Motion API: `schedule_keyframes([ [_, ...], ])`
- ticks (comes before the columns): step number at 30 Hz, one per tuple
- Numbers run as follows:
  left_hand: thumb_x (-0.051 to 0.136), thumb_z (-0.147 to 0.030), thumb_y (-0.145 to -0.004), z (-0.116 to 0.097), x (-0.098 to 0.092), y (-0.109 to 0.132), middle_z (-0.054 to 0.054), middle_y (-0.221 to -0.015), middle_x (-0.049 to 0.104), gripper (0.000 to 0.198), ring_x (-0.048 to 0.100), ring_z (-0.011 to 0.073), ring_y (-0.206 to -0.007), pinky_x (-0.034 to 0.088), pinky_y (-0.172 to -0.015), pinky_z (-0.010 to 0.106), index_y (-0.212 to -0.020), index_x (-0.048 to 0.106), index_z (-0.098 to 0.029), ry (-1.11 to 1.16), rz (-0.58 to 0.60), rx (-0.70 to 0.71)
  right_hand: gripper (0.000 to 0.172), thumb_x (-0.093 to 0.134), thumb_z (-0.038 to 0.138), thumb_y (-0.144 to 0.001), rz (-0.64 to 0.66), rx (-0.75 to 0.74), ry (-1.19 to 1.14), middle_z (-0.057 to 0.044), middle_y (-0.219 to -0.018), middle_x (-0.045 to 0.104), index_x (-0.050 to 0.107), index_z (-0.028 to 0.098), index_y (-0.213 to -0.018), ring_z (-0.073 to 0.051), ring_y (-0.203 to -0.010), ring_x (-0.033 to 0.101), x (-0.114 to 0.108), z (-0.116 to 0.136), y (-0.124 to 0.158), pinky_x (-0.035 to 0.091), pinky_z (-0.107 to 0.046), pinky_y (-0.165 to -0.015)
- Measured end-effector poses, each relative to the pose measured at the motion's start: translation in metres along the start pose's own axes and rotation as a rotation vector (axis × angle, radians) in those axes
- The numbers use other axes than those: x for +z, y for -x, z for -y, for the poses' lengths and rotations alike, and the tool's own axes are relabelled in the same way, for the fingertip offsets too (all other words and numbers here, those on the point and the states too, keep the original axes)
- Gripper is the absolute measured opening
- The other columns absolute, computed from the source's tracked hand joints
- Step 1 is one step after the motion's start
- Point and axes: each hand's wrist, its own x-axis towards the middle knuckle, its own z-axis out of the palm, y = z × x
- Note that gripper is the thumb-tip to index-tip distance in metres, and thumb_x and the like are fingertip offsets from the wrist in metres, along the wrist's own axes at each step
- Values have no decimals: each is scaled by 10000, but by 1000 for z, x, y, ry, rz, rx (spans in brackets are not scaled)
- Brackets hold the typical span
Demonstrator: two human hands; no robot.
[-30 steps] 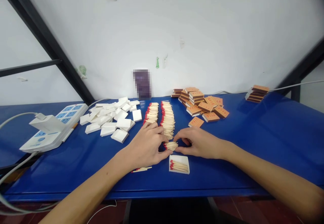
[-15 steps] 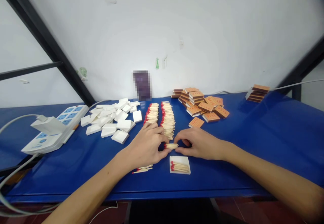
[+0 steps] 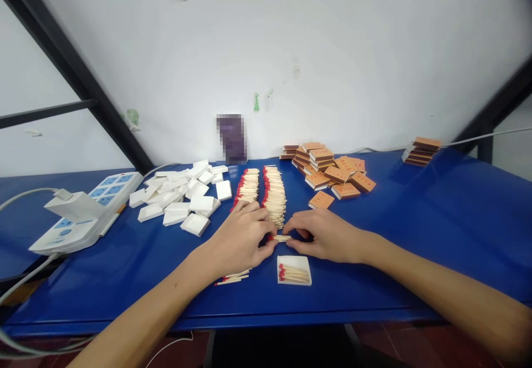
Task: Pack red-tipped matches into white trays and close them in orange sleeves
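I've got the match bundle (image 3: 282, 238) near table centre, pinched at both ends: my left hand (image 3: 241, 238) is palm-down with fingertips clamped on its red-tipped end, my right hand (image 3: 328, 235) grips the other end. At its 6 o'clock an open white tray (image 3: 293, 259) holds a few matches, loose matches (image 3: 233, 277) at 7, two long match rows (image 3: 268, 190) at 12. Blue table (image 3: 415, 235), white tray pile (image 3: 183, 199) at 10, orange sleeves (image 3: 336, 175) at 1, power strip (image 3: 78, 213) at 9, white wall (image 3: 332, 52) behind.

The left hand (image 3: 241, 240) and right hand (image 3: 328, 236) pinch one match bundle (image 3: 283, 238).
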Motion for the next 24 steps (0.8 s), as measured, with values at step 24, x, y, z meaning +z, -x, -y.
schedule_keyframes([
  [24, 537, -306, -991, 1, 0, 2, 52, -934, 634, 204, 514, 235, -954, 330, -954, 439, -903, 679, -188, -102, -9, 75, 137, 611, 230, -903, -27, 26, -23, 23, -638, 577, 712, 171, -830, -109, -579, 474, 2, 3, -4, 330, -253, -606],
])
